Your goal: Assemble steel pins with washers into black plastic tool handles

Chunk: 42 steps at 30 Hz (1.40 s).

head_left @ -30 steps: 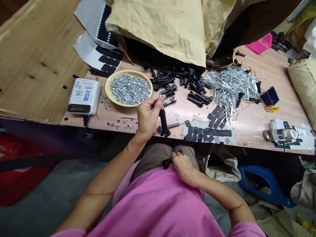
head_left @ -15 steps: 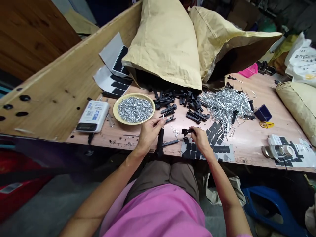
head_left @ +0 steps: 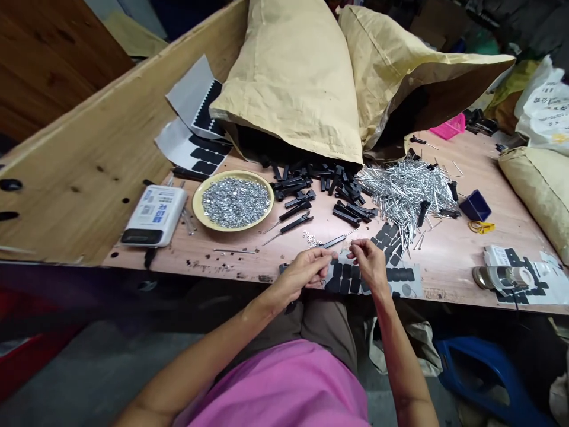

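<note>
My left hand [head_left: 309, 267] is closed, its fingertips pointing right, just above the table's front edge. Black plastic [head_left: 283, 268] shows beside and below it, seemingly the long part in its grasp, mostly hidden. My right hand [head_left: 371, 264] faces it with thumb and forefinger drawn together; whatever they pinch is too small to make out. Between and behind the hands lies a black handle with a metal rod [head_left: 333, 241]. Beside that is a small cluster of washers [head_left: 311, 239]. Under my right hand is a sheet of black stickers [head_left: 406, 274].
A yellow bowl of washers [head_left: 200, 216] stands left of a heap of black plastic parts [head_left: 291, 187]. Metal pins [head_left: 406, 187] are piled at right. Big paper sacks [head_left: 288, 77] lie behind. A white boxy device [head_left: 155, 213] and glass jar [head_left: 495, 277] sit farther out.
My left hand has moved right and turned, lowering the upright black part. The black clip no longer shows in my right hand, which has shifted slightly right and down. The view has shifted slightly.
</note>
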Tool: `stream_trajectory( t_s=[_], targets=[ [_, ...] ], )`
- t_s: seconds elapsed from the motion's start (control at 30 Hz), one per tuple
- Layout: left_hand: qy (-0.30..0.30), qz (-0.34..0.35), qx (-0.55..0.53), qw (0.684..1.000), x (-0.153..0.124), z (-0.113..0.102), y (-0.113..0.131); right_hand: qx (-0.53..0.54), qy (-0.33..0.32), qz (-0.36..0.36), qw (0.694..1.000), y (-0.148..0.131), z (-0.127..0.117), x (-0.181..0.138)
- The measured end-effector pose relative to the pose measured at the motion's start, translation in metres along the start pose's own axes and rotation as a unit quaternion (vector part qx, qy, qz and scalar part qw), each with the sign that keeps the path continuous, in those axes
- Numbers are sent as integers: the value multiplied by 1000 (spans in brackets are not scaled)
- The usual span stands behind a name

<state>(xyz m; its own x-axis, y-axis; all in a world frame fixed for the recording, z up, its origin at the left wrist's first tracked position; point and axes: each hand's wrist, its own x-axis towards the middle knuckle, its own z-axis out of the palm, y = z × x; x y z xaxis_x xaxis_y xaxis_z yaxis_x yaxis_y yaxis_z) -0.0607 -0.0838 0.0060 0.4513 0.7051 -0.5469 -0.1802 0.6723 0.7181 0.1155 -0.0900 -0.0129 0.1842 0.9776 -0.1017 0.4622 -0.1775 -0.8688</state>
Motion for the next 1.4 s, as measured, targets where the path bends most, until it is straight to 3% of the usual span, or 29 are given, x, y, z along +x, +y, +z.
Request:
stream_trajectory(
  t_s=[0.1, 0.27, 0.53, 0.67, 0.93, 1.03, 1.13, 1.23, 1.33, 1.4],
  targets=[
    [-16, 2, -1, 1000, 3, 14, -5, 61, 45, -16, 997, -4, 6, -5],
    [-33, 24, -4, 999, 7, 20, -4, 62, 84, -81, 991, -13, 13, -17],
    [-40, 39, 3, 998, 10, 21, -4, 19, 114, -176, 978, -7, 16, -23],
    [-41, 48, 1, 998, 11, 21, -6, -78, 135, -246, 957, 5, 14, -21],
    [-3, 124, 150, 981, 15, 10, -2, -225, -4, -418, 880, 15, -10, -11],
    [-31, 100, 131, 986, 16, 7, -3, -244, -51, -443, 861, 13, -18, -9],
    [-66, 65, 79, 993, 19, 5, -6, -254, -56, -459, 850, 10, -22, -9],
    [-109, 30, 25, 993, 21, 4, -5, -241, -21, -438, 866, 3, -24, -8],
    [-148, 7, -11, 989, 20, 3, 0, -196, 15, -365, 910, -7, -27, -6],
    [-166, -3, -27, 986, 18, 3, 2, -155, 4, -330, 931, -14, -30, -4]
  ],
)
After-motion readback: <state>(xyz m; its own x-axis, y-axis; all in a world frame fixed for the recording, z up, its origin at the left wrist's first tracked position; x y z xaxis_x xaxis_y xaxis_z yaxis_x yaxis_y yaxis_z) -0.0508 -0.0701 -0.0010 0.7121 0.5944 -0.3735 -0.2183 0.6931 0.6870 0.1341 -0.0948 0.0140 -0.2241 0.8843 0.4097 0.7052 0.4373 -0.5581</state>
